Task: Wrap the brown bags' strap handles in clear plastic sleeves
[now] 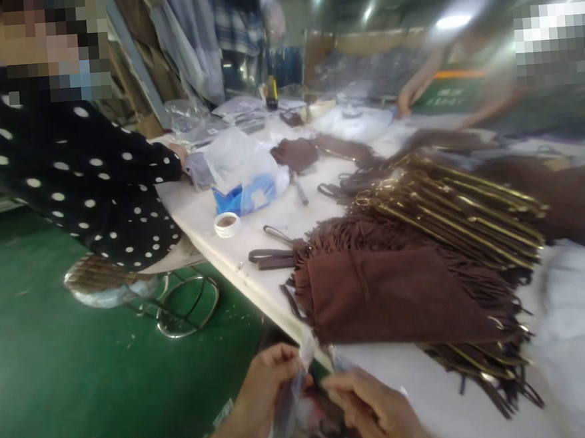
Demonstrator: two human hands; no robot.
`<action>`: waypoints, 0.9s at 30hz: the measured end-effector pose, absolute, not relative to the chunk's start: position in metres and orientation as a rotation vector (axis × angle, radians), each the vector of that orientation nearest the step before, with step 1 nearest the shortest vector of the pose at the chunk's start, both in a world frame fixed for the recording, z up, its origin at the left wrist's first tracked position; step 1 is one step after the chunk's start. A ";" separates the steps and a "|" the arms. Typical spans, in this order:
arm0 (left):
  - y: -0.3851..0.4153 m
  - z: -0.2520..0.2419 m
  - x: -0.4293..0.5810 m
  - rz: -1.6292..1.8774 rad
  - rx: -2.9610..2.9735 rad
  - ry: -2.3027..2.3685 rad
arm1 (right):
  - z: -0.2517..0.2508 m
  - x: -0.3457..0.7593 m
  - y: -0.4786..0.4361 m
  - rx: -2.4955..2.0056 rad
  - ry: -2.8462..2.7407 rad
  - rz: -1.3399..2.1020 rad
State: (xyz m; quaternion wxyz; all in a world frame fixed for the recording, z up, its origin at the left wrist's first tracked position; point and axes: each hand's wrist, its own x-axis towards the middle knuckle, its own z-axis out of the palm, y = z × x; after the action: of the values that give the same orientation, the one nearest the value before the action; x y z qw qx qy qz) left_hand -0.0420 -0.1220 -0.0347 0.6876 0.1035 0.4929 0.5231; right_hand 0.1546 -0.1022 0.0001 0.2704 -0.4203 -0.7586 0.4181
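Observation:
At the table's near edge, my left hand (pixel 269 394) is closed, thumb and fingers pinching the edge of a clear plastic bag (pixel 288 406). My right hand (pixel 375 403) faces it with fingers curled together at the bag's other side; its fingertips are partly hidden and blurred. Dark brown fringe shows low between my hands. Just beyond them lies a stack of brown fringed bags (pixel 388 292), with straps and metal rings at its sides. Several gold-coloured zippers or chains (pixel 452 208) lie in rows on brown pieces behind the stack.
A white tape roll (pixel 227 225) and a blue plastic packet (pixel 251 194) sit on the white table (pixel 214 241). A person in a polka-dot top (pixel 68 168) is at the left by a stool (pixel 107 285). Another person's arm (pixel 423 83) reaches in at the far right.

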 end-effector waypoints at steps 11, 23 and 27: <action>-0.117 -0.038 -0.056 1.149 0.227 1.027 | -0.005 0.105 -0.078 -1.232 -2.179 1.258; -0.113 -0.037 -0.059 1.127 0.234 1.043 | -0.020 0.107 -0.078 -1.220 -2.282 1.101; -0.115 -0.042 -0.060 1.112 0.283 1.067 | -0.022 0.103 -0.079 -1.244 -2.246 1.150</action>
State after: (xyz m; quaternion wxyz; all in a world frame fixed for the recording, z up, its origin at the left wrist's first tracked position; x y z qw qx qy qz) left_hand -0.0598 -0.1150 -0.0423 0.7084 0.1275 0.4806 0.5010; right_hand 0.1030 -0.0791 -0.0218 0.1635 -0.4361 -0.7877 0.4032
